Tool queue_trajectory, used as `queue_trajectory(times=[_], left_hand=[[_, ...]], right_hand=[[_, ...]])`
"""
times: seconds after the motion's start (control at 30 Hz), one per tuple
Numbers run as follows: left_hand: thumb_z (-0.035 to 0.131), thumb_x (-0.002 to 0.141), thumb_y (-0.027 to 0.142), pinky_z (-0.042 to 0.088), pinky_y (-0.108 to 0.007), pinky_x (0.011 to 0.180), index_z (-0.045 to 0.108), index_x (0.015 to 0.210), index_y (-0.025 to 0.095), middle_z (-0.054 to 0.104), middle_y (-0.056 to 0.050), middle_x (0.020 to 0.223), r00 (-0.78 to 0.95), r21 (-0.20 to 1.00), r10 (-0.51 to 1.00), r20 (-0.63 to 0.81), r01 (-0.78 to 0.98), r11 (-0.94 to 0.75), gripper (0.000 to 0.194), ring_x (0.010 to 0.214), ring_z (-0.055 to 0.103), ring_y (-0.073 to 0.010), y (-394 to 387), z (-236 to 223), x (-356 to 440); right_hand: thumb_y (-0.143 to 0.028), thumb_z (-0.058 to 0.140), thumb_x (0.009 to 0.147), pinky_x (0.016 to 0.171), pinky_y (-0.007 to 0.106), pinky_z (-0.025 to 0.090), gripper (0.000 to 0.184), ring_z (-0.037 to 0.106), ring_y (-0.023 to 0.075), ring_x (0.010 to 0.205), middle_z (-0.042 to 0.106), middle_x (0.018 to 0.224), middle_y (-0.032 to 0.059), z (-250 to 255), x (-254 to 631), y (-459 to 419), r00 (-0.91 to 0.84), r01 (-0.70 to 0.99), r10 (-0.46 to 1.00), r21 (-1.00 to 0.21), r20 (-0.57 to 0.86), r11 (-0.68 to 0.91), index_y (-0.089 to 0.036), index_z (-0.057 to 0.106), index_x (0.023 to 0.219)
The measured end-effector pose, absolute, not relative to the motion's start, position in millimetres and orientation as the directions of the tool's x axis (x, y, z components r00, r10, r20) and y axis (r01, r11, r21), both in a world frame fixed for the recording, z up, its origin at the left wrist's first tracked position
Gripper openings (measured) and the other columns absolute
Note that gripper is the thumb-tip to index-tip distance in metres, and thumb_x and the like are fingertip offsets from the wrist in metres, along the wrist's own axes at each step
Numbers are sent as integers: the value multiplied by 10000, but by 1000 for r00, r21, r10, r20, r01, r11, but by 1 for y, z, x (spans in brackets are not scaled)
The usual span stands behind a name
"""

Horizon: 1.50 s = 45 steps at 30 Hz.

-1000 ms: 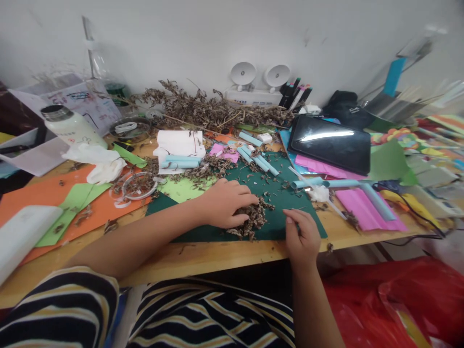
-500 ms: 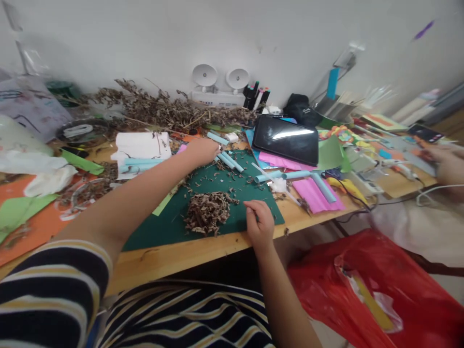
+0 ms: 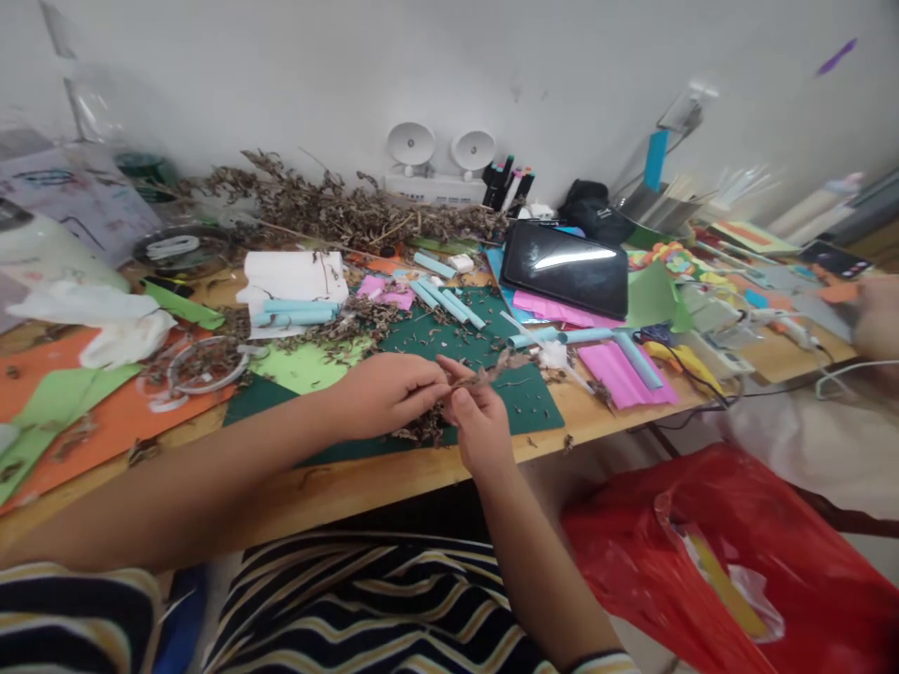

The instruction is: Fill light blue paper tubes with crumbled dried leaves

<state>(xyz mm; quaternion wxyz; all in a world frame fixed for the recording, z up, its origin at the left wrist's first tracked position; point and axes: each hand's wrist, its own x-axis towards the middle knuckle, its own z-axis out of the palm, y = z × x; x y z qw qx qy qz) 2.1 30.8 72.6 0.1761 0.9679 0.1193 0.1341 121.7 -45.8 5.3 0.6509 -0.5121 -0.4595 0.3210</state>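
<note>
Both my hands meet over the green cutting mat (image 3: 534, 393). My left hand (image 3: 397, 393) pinches a dried leafy sprig (image 3: 495, 370) at its near end. My right hand (image 3: 483, 426) also closes around the sprig, whose dry leaves stick out beyond the fingers to the right. Beneath the hands lies a pile of dried crumbled leaves (image 3: 425, 426), largely covered by them. Pale blue paper rolls (image 3: 449, 301) rest at the mat's far edge, with leaf bits scattered around them.
A heap of dried branches (image 3: 337, 211) lies along the wall. A black tablet (image 3: 567, 269) sits on papers at the right, near pink paper (image 3: 632, 374). A red plastic bag (image 3: 702, 552) is below the table edge. Another person's hand (image 3: 877, 314) shows at far right.
My left hand has drawn back from the far side of the mat to meet my right hand. A dried sprig is now between them, above the leaf pile.
</note>
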Motion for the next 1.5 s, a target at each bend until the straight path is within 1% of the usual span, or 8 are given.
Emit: queue_trajectory(times=[0.33, 0.63, 0.77, 0.9, 1.03, 1.17, 1.3, 1.5], left_hand=[[280, 775, 209, 337, -188, 528, 459, 567, 152, 534, -14, 588, 904, 449, 298, 305, 140, -883, 281, 568, 478, -96, 22, 59, -13], [278, 757, 190, 305, -190, 493, 355, 526, 165, 413, 11, 495, 908, 448, 231, 349, 55, -892, 244, 485, 363, -88, 23, 55, -18], [306, 739, 182, 293, -198, 487, 358, 520, 165, 419, 12, 489, 918, 399, 226, 326, 83, -913, 225, 479, 358, -89, 31, 52, -19], [309, 737, 219, 278, -213, 479, 387, 522, 163, 439, 3, 497, 895, 295, 333, 297, 245, -924, 235, 487, 380, -98, 50, 57, -21], [296, 753, 267, 259, -219, 463, 422, 536, 157, 463, -12, 516, 831, 174, 484, 276, 452, -875, 274, 498, 400, -106, 71, 66, -27], [285, 776, 309, 222, -218, 438, 483, 596, 151, 522, -43, 618, 717, -25, 666, 207, 684, -729, 310, 552, 445, -126, 93, 74, -38], [271, 793, 312, 311, -232, 481, 541, 697, 148, 561, -85, 735, 478, -89, 863, 165, 879, -469, 330, 629, 499, -162, 122, 82, -61], [348, 758, 265, 409, -432, 684, 521, 1017, 138, 512, -150, 1026, 75, -96, 983, 167, 994, -60, 337, 910, 483, -304, 156, 77, -105]], right_hand=[[-451, 613, 586, 364, 178, 240, 273, 271, 33, 380, 335, 420, -69, 30, 87, -44, 458, -519, 888, -822, -38, 232, -192, 629, 673], [-441, 551, 660, 331, 159, 168, 265, 145, 39, 366, 153, 457, -97, 41, 111, -42, 548, -549, 834, -779, -60, 304, -200, 460, 594], [-456, 542, 657, 338, 167, 142, 318, 110, 40, 368, 140, 459, -101, 43, 153, -45, 706, -361, 705, -826, 60, 432, -197, 387, 557], [-456, 443, 710, 363, 196, 178, 291, 191, 56, 369, 229, 431, -89, 32, 168, -47, 654, 162, 722, -974, 224, 156, -201, 438, 569], [-228, 583, 571, 448, 231, 249, 141, 348, 86, 476, 392, 483, -37, 21, 160, -40, 501, 516, 824, -856, 263, -40, -181, 496, 472], [-130, 500, 605, 523, 254, 325, 139, 454, 127, 594, 504, 647, 0, 21, 159, -32, 232, 865, 942, -494, 242, -86, -213, 596, 662], [-161, 399, 736, 657, 301, 410, 300, 527, 160, 743, 580, 850, 52, 19, 173, -35, 174, 919, 912, -394, 371, -14, -207, 565, 981], [-117, 377, 742, 750, 323, 438, 304, 543, 169, 851, 600, 907, 82, -6, 191, -49, 158, 923, 819, -378, 552, 77, -170, 583, 960]])
